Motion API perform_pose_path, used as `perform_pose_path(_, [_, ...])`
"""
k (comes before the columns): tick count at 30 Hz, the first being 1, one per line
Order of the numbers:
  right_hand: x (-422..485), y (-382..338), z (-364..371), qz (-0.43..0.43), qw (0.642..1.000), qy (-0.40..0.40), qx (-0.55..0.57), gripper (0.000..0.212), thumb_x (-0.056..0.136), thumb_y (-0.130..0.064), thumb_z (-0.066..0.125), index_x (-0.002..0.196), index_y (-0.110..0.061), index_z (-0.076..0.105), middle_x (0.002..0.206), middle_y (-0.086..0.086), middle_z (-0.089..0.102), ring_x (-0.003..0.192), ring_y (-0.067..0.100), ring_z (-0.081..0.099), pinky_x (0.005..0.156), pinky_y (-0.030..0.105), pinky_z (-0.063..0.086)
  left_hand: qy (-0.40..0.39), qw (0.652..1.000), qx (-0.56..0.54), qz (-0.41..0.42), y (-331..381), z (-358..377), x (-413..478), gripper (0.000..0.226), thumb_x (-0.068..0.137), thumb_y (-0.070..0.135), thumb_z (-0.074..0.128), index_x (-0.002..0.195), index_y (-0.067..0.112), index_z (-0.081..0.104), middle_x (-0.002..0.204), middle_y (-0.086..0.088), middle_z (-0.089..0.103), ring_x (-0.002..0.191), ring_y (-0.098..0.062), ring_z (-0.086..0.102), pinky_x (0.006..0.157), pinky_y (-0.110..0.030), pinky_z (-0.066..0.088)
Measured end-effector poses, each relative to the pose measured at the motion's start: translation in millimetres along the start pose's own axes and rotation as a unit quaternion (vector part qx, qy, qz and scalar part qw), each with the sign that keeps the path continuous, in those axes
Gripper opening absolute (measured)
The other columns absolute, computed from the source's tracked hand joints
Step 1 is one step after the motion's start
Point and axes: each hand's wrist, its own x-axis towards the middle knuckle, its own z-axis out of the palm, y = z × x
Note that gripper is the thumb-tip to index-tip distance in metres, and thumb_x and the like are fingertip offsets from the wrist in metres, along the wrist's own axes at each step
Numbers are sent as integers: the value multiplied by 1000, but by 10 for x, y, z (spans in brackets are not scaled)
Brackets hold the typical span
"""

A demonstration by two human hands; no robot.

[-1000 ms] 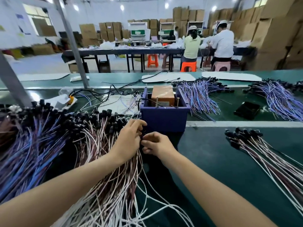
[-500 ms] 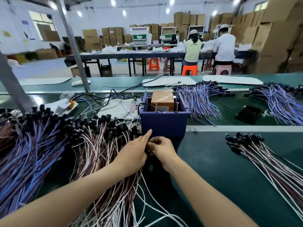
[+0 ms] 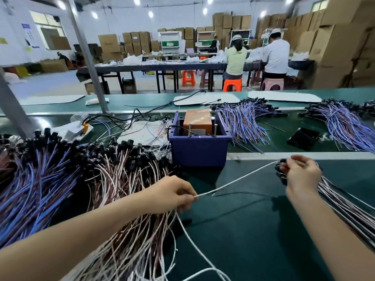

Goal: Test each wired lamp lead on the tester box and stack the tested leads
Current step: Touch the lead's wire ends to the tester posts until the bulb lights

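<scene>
A single white lamp lead (image 3: 239, 178) stretches across the green bench in front of the blue tester box (image 3: 199, 148). My right hand (image 3: 302, 173) pinches its black lamp-holder end, just above the stack of leads (image 3: 345, 201) at the right. My left hand (image 3: 170, 194) pinches the bare wire end, beside the big pile of white and brown leads (image 3: 125, 191) on the left. An orange unit with two upright metal pins (image 3: 197, 122) sits inside the tester box.
More heaps of blue-wired leads lie at far left (image 3: 30, 191) and behind the box (image 3: 245, 120), (image 3: 343, 120). A black phone (image 3: 303, 138) lies at right. A grey slanted post (image 3: 87, 55) rises at left. Two people sit at a far table.
Both hands were together at the front of the tester box. They have drawn apart, the right hand carrying the lead's lamp end to the right stack, the left holding the wire end.
</scene>
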Motion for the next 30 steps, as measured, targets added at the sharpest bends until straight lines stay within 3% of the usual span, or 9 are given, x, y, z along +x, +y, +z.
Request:
perform_pose_path(3, [52, -56, -173, -37, 995, 95, 1, 32, 94, 4, 46, 76, -24, 47, 70, -1, 51, 42, -1, 52, 48, 11, 44, -7, 1000, 15, -8, -4, -30, -3, 14, 93, 15, 59, 82, 18, 66, 60, 10, 65, 53, -10, 63, 60, -13, 47])
perform_pose_path(7, [25, -99, -331, -73, 976, 201, -28, 37, 91, 2, 42, 75, -31, 49, 75, -2, 56, 53, 4, 51, 53, 16, 44, -75, 997, 16, -15, 41, -111, 2, 14, 94, 19, 59, 81, 19, 65, 62, 8, 67, 55, -10, 61, 65, -27, 52])
perform_pose_path(11, [-60, 81, -431, -109, 968, 208, -92, 28, 93, 0, 41, 90, -20, 61, 112, 15, 56, 62, 5, 53, 67, 23, 51, -186, 980, -61, 22, 266, -104, -35, 14, 96, 15, 56, 85, 16, 64, 66, 8, 69, 60, -12, 64, 72, -23, 50])
perform_pose_path(16, [-105, 206, -471, -129, 967, 153, -156, 22, 93, 0, 46, 101, -3, 65, 120, 12, 49, 70, 17, 59, 69, 23, 55, -98, 946, -292, 98, 643, -133, -56, 16, 92, 19, 56, 82, 17, 68, 76, 1, 67, 70, -15, 66, 77, -27, 55])
perform_pose_path(18, [-132, 213, -478, -129, 963, 128, -201, 23, 89, 0, 46, 97, -5, 68, 121, 17, 51, 89, 30, 60, 85, 35, 51, -56, 913, -394, 95, 708, -190, -16, 18, 87, 20, 56, 74, 16, 68, 91, -3, 67, 79, -14, 65, 82, -30, 55])
perform_pose_path(20, [-160, 216, -488, -126, 954, 104, -252, 25, 86, 0, 47, 92, -10, 69, 117, 17, 55, 97, 26, 54, 85, 20, 39, -29, 879, -470, 78, 712, -265, 18, 19, 85, 20, 55, 71, 17, 68, 115, -2, 65, 88, -13, 65, 86, -33, 52])
perform_pose_path(22, [-177, 218, -499, -129, 945, 71, -293, 23, 84, 0, 49, 86, -14, 68, 108, 11, 57, 92, 21, 50, 83, 22, 36, -17, 825, -562, 57, 664, -323, 39, 15, 84, 21, 53, 78, 16, 67, 127, 2, 62, 85, -12, 65, 84, -31, 51])
perform_pose_path(26, [-158, 236, -526, -161, 911, 24, -379, 16, 83, -1, 56, 79, -11, 68, 92, 9, 58, 81, 23, 47, 72, 29, 34, 8, 657, -752, 52, 529, -318, 70, 23, 79, 21, 51, 87, 1, 60, 97, -8, 72, 68, -14, 63, 71, -24, 55])
perform_pose_path(30, [-157, 296, -543, -180, 859, -29, -478, 11, 85, -3, 59, 79, -5, 68, 90, 19, 62, 73, 25, 45, 67, 29, 30, 140, 581, -800, 45, 433, -310, 139, 30, 75, 19, 50, 75, -2, 72, 94, -15, 71, 81, -22, 70, 82, -29, 57])
